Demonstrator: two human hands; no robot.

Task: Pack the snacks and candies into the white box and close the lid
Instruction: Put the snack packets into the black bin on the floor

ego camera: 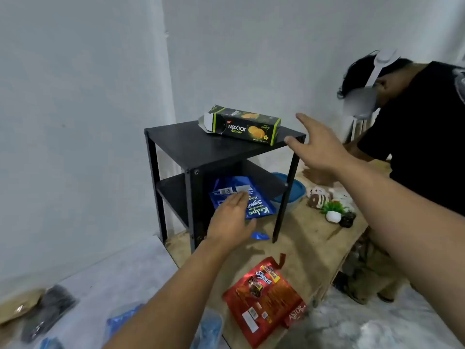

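A black and green Nextar box (245, 125) lies on its side on top of a small black shelf (181, 144), one end flap open. A blue Kalpa snack bag (241, 197) lies on the lower shelf board. My left hand (230, 221) reaches in flat, fingertips touching the blue bag. My right hand (318, 146) hovers open, fingers spread, just right of the Nextar box at the shelf's right corner. A red snack bag (261, 301) lies on the wooden board in front, with an Astor pack (295, 316) beside it. No white box is in view.
Another person in a black shirt (422, 137) bends over the board at the right. A blue-lidded container (292, 190) stands behind the shelf leg. A small potted plant (333, 210) and toy figures (318, 197) are on the wooden board (302, 238). Blue bags (125, 321) lie on the floor.
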